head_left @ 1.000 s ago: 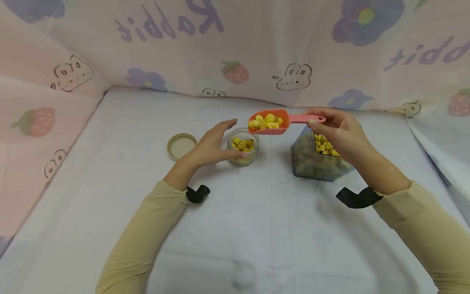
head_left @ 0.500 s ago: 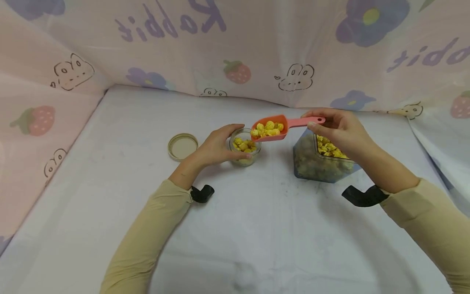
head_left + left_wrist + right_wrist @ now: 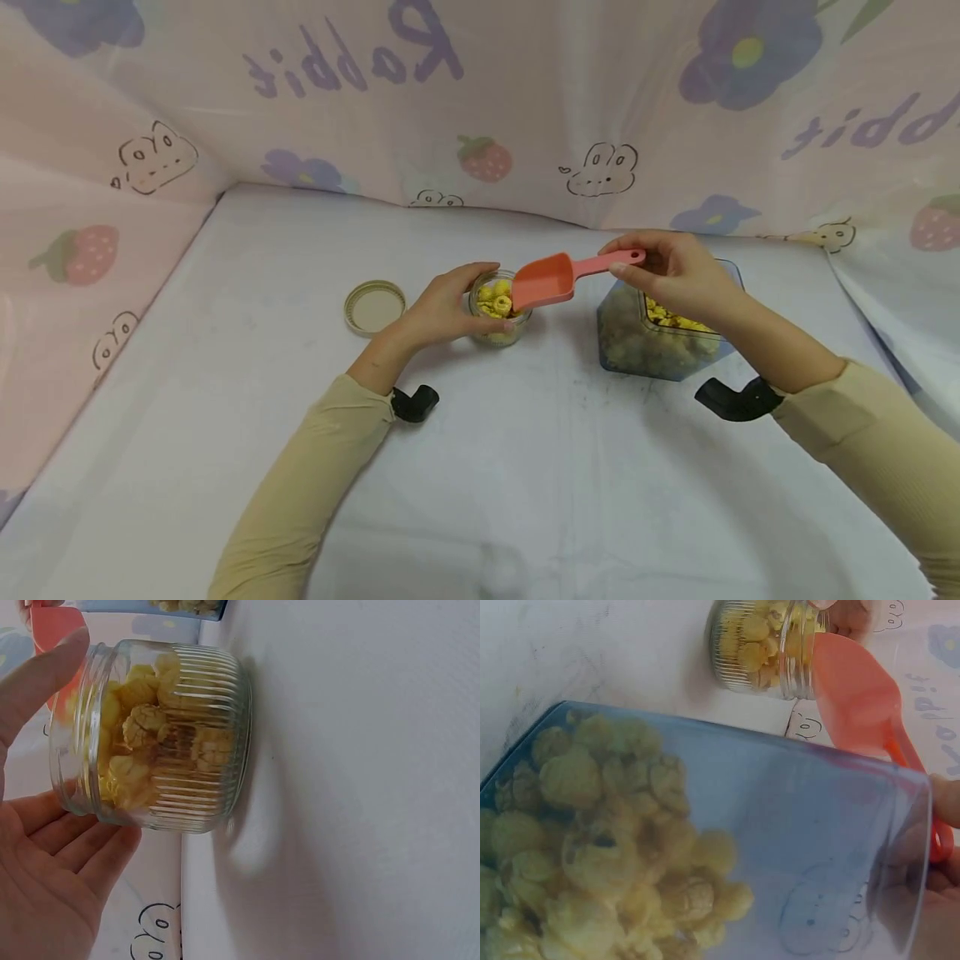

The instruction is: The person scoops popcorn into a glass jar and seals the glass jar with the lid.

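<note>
A small ribbed glass jar stands upright on the table, filled with yellow popcorn. My left hand holds the jar near its mouth, thumb on the near side and fingers on the far side. Between thumb and fingers, my right hand pinches the handle of a coral-pink scoop. The scoop tilts down to the left with its lip at the jar's rim, and its visible hollow has no popcorn in it. Below the right hand sits a bluish clear container of popcorn, partly hidden by that hand and forearm.
Left of the jar lies a round gold-rimmed lid, close to the left hand. A white cloth covers the table. Printed pink fabric hangs along the back and left side. Black wrist mounts stick out from both sleeves.
The right hand has moved the scoop slightly left and down and tipped it; its popcorn has gone, and the jar looks fuller. The left hand has closed in around the jar.
</note>
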`<state>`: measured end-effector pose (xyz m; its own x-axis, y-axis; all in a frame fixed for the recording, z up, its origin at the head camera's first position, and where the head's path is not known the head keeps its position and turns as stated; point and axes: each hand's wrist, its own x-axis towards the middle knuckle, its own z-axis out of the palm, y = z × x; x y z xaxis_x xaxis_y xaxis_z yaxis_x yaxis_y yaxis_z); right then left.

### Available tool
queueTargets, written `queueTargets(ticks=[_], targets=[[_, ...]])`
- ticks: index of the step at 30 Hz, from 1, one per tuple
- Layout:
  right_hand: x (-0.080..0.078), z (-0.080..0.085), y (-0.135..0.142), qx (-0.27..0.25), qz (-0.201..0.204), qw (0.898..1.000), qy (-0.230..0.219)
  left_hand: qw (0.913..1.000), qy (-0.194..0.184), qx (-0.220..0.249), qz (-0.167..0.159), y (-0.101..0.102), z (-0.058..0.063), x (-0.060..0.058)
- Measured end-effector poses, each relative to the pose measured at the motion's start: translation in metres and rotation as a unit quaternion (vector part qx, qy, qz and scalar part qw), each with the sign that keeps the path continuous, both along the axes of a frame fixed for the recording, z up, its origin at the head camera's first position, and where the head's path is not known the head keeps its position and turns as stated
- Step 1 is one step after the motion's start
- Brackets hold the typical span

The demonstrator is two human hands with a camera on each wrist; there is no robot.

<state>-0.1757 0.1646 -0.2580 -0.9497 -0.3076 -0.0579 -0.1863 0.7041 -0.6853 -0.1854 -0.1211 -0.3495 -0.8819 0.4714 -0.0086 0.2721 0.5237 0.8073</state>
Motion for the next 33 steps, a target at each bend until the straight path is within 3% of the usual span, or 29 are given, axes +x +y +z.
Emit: queueTargets(ticks=[12, 20, 26, 29, 33], targets=[[0.003, 0.004, 0.005, -0.029, -0.002, 0.999, 0.015, 0.9999, 0.002, -0.016, -0.001, 0.001, 0.002, -0.001], [0.013, 0.005, 0.029, -0.082, -0.074, 0.994, -0.022, 0.9995, 0.012, -0.026, -0.012, 0.005, 0.012, -0.001], [0.021, 0.005, 0.055, -0.112, -0.109, 0.987, 0.023, 0.9995, 0.019, -0.022, -0.012, 0.018, 0.023, -0.001], [0.024, 0.002, 0.066, -0.180, -0.099, 0.978, 0.045, 0.9991, 0.035, -0.022, -0.012, 0.025, 0.026, -0.001], [0.027, -0.001, 0.080, -0.301, -0.071, 0.950, 0.041, 0.9984, 0.050, -0.017, -0.016, 0.036, 0.031, -0.001]])
